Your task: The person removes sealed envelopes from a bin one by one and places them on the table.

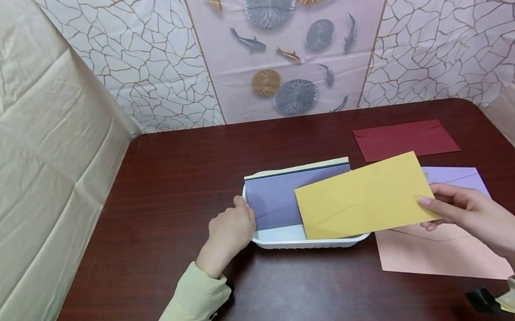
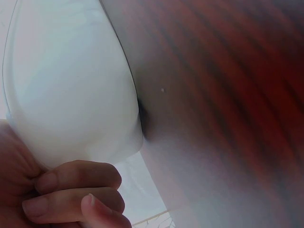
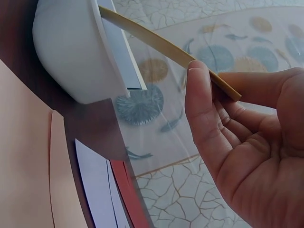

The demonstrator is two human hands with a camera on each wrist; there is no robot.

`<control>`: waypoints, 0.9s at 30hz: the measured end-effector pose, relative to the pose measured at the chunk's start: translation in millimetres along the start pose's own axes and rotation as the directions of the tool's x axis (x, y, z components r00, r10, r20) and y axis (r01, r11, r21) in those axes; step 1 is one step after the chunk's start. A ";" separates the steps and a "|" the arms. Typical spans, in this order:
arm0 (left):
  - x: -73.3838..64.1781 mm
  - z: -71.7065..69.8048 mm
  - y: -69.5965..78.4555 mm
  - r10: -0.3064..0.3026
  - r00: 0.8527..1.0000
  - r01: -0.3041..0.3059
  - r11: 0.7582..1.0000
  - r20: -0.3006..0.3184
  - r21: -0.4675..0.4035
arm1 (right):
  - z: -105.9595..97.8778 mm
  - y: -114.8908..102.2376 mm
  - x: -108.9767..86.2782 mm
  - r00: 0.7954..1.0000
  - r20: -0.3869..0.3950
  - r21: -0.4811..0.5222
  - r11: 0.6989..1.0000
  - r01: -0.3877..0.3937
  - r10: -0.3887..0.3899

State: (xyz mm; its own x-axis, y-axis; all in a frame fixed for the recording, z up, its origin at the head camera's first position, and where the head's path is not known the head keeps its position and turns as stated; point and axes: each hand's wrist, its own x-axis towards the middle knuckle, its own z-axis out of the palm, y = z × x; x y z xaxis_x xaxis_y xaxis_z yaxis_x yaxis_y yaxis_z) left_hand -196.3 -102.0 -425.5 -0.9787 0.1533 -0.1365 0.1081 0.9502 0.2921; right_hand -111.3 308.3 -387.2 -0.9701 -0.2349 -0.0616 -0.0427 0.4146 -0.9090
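Note:
A yellow envelope point(image 1: 360, 200) is pinched at its right end between the thumb and fingers of my right hand point(image 1: 470, 212). Its left end reaches over the white plastic container point(image 1: 315, 244), slanting down to the rim in the right wrist view. Inside the container a blue-purple envelope point(image 1: 270, 200) stands on its long edge, with a cream edge point(image 1: 298, 167) showing behind it. My left hand point(image 1: 231, 228) grips the container's left end. In the left wrist view its fingers point(image 2: 80, 173) are curled at the end of the container wall point(image 2: 76, 85).
On the dark red-brown table point(image 1: 163, 197), a red envelope point(image 1: 407, 141) lies at the back right. Nearer lie a lilac envelope point(image 1: 462, 177) and a peach-pink envelope point(image 1: 431, 254), both partly hidden by the right hand and yellow envelope. A patterned cloth point(image 1: 162, 58) hangs behind.

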 end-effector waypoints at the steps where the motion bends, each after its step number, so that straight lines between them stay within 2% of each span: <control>1: 0.0 0.0 -0.1 0.000 1.000 0.000 1.000 0.000 0.001 | -1.2 0.3 -1.3 1.000 -0.008 -0.011 1.000 -0.012 0.012; 6: 0.7 0.2 -0.5 -0.001 1.000 0.001 1.000 -0.003 0.008 | -9.0 3.7 -7.3 0.997 -0.049 -0.061 0.997 -0.055 0.052; 12: 1.5 1.2 -1.4 -0.002 1.000 0.002 1.000 -0.003 0.010 | -16.9 6.2 -12.2 0.995 -0.096 -0.054 0.998 -0.023 0.018; 21: 1.4 0.5 -0.3 -0.012 1.000 0.012 1.000 0.009 0.007 | -26.1 -2.9 -1.8 0.992 -0.120 0.117 0.991 0.064 -0.050; 27: 1.0 0.9 -0.3 -0.012 1.000 0.012 1.000 0.010 0.000 | -25.4 -12.8 15.0 0.985 -0.128 0.237 0.960 0.146 -0.118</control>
State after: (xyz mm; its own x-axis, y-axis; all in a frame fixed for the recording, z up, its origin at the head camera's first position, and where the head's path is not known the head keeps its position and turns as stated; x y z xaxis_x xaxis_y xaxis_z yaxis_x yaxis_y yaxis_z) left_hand -197.1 -101.9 -426.7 -0.9780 0.1451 -0.1495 0.0969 0.9520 0.2903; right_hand -131.4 321.8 -366.0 -0.9809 -0.1673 0.0993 -0.1258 0.1555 -0.9798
